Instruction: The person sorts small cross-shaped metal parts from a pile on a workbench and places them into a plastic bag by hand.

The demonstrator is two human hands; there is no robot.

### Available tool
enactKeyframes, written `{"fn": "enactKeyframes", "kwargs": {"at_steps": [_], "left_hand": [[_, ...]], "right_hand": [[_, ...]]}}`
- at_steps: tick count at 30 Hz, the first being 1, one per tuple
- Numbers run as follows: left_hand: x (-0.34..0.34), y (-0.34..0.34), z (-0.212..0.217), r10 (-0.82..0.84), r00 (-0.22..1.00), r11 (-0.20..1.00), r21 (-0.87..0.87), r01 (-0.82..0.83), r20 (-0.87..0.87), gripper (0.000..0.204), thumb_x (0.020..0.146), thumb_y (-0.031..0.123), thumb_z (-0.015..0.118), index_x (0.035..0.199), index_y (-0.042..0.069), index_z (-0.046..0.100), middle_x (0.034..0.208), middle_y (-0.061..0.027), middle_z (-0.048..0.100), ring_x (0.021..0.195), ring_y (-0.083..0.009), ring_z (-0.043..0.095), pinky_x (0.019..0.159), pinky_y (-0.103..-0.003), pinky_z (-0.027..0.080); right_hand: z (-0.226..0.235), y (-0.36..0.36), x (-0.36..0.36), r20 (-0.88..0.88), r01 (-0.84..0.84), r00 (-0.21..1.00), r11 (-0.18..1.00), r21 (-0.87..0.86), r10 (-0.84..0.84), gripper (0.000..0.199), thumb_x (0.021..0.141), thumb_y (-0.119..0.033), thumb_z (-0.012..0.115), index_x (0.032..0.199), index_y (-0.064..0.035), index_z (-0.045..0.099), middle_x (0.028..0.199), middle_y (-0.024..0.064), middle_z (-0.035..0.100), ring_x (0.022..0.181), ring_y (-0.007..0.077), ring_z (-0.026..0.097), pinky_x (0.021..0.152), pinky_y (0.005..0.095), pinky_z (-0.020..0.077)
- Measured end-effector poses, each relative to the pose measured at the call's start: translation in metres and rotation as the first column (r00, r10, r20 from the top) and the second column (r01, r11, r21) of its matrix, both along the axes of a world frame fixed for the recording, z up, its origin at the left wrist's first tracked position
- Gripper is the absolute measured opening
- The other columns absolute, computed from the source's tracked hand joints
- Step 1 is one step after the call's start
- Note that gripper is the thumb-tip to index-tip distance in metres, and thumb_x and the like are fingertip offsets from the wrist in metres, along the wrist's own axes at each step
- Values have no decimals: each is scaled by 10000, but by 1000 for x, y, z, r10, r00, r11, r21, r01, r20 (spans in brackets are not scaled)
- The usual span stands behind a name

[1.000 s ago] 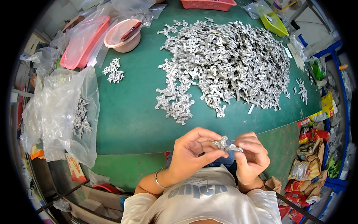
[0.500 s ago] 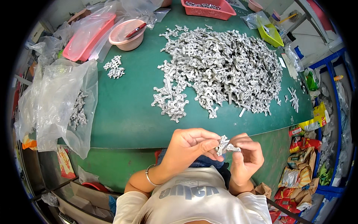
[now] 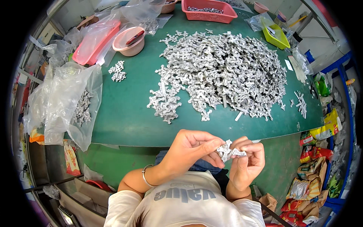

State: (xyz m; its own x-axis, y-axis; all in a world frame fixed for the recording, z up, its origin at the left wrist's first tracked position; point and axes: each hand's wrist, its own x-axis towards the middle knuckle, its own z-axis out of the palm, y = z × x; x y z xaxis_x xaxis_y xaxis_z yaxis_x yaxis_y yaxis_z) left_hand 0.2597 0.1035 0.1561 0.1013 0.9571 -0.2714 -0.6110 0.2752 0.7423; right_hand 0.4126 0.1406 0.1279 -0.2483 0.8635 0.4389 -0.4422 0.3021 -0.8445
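Just in front of the table's near edge, my left hand (image 3: 200, 148) pinches a small silvery metal casting (image 3: 224, 152) between thumb and fingers. My right hand (image 3: 247, 160) is closed on a second metal piece (image 3: 238, 153), which meets or nearly meets the first; whether they are joined I cannot tell. The fingertips hide parts of both pieces. Beyond my hands, a large heap of similar castings (image 3: 227, 72) covers much of the green table (image 3: 124, 125). A smaller cluster of castings (image 3: 165, 106) lies at the heap's near left.
At the left are a plastic bag with castings (image 3: 66, 108), a small group of castings (image 3: 118, 71), a pink bowl (image 3: 130, 47) with a red-handled tool, and a red tray (image 3: 96, 45). Farther off stand a red bin (image 3: 210, 16) and a yellow-green basket (image 3: 278, 39). Metal strips (image 3: 301, 104) lie right.
The piece in my left hand has turned slightly, and the right-hand piece has tilted against it. Both hands stay nearly in place while the whole view has shifted a little.
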Motion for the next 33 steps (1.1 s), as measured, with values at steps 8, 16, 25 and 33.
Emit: {"fn": "enactKeyframes", "kwargs": {"at_steps": [8, 16, 25, 33], "left_hand": [[31, 17, -6, -17, 1000, 999, 37, 17, 11, 231, 878, 139, 544, 924, -83, 586, 727, -162, 628, 577, -223, 635, 526, -286, 521], [55, 32, -10, -7, 999, 999, 52, 4, 52, 240, 885, 166, 540, 923, -66, 587, 750, -136, 625, 607, -210, 636, 561, -282, 519], [64, 38, -18, -1, 999, 996, 88, -2, 42, 208, 889, 122, 521, 954, -66, 583, 908, -130, 595, 745, -178, 617, 674, -283, 515], [69, 42, -32, 63, 998, 975, 214, -64, 15, 189, 828, -14, 566, 1007, -72, 574, 1059, -108, 543, 956, -142, 540, 866, -279, 438]], "right_hand": [[2, 13, 27, 24, 54, 998, 995, 80, -56, 201, 866, -128, 551, 954, 16, 440, 827, 173, 539, 747, 204, 509, 599, 294, 487], [-7, 25, 46, 44, 160, 985, 983, 86, -164, 220, 865, -157, 559, 936, 10, 435, 833, 159, 536, 799, 231, 518, 629, 310, 477], [-15, 32, 54, 38, 225, 974, 974, -22, -224, 152, 832, -73, 574, 909, 13, 475, 828, 140, 557, 787, 222, 519, 698, 332, 432], [-17, 38, 64, 228, 375, 842, 834, 405, -489, 137, 739, 44, 626, 821, -55, 579, 810, 118, 622, 708, 247, 542, 610, 303, 438]]}}
